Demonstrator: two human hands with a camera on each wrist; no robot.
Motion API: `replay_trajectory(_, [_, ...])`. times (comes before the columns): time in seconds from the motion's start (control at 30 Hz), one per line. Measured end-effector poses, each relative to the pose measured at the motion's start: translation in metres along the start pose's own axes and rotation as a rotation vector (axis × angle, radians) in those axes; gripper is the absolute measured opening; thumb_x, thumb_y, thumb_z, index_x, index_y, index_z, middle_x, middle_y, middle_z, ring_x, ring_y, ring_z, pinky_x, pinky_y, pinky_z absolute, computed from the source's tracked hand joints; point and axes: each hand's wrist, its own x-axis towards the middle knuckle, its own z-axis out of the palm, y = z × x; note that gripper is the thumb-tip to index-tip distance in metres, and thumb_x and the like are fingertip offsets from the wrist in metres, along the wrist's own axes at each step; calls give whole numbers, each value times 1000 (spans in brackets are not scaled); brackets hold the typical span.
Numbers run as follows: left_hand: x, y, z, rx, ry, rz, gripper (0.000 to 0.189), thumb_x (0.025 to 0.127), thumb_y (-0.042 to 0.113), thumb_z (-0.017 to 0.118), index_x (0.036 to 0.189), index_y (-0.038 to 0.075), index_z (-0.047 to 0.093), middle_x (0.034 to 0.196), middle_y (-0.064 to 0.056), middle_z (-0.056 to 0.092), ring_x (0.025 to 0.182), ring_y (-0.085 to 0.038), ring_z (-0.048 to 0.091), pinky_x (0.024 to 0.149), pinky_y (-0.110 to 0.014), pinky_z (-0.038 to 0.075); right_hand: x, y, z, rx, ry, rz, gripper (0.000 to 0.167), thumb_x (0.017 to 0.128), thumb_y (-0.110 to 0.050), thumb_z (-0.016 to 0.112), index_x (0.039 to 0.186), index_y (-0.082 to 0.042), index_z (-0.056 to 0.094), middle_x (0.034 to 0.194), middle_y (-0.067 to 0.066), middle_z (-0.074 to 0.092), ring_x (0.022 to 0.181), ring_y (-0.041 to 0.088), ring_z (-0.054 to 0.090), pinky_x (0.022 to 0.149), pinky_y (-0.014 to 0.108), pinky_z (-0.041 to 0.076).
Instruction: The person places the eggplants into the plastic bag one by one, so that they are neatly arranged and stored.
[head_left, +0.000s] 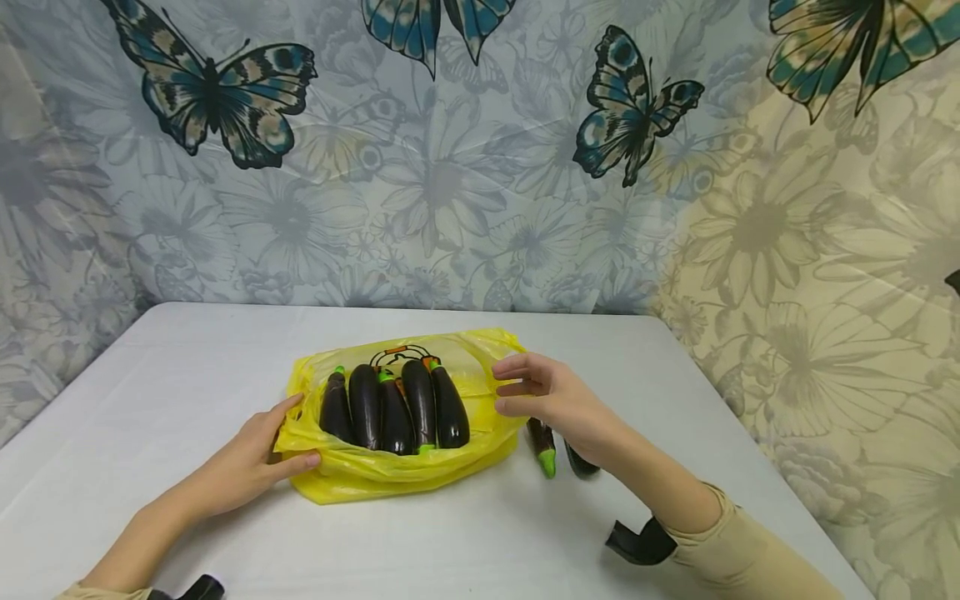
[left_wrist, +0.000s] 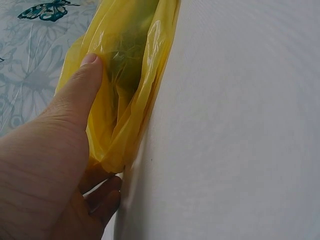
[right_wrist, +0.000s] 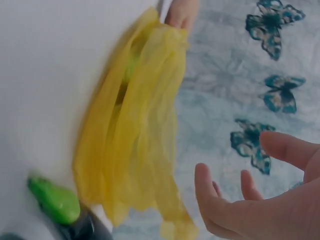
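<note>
A yellow plastic bag (head_left: 480,433) lies with its mouth spread, and several dark eggplants (head_left: 364,408) with green stem ends sit side by side in it. My left hand (head_left: 243,462) holds the bag's left end, its thumb (left_wrist: 82,90) along the front of the plastic and the fingers round the other side. My right hand (head_left: 551,396) hovers by the bag's right end with loosely bent fingers and nothing in them. Beneath that hand, two more eggplants lie beside the bag, one showing a green stem end (head_left: 547,462), the other (head_left: 581,460) partly hidden by the wrist.
The bag lies on a white-covered table (head_left: 225,350). A cloth with butterflies and flowers (head_left: 450,183) hangs behind the table and along its sides. Black straps (head_left: 641,542) show by both forearms.
</note>
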Motion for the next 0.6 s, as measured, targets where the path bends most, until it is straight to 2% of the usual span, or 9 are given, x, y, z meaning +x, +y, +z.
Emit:
replay_trajectory(0.2, [1, 1, -1, 2, -2, -6, 95, 89, 49, 69, 153, -3, 21, 140, -34, 38, 127, -49, 37, 99, -69, 30, -11, 4, -24, -10, 26, -2, 46, 88, -12, 74, 128, 1, 54, 132, 18, 52, 122, 35, 52, 100, 39, 45])
replay_trajectory(0.37, [0, 1, 0, 2, -11, -14, 95, 89, 49, 69, 153, -2, 20, 141, -34, 35, 128, -50, 35, 99, -69, 30, -20, 6, -47, -60, 81, -32, 45, 91, -11, 71, 130, 1, 53, 131, 17, 52, 117, 33, 55, 97, 34, 47])
replay_trajectory(0.5, [-1, 1, -1, -1, -6, -16, 95, 89, 49, 69, 153, -2, 21, 140, -34, 36, 127, -50, 36, 99, -69, 31, -24, 10, -65, -146, 156, -55, 48, 91, -14, 72, 132, -1, 52, 131, 16, 53, 116, 30, 55, 97, 37, 47])
replay_trajectory(0.6, [0, 1, 0, -3, -5, -9, 95, 89, 49, 69, 153, -2, 21, 140, -34, 36, 128, -50, 36, 99, -69, 30, -23, 22, -82, -197, 189, -29, 52, 90, -18, 74, 133, -1, 51, 133, 17, 52, 116, 31, 55, 96, 41, 47])
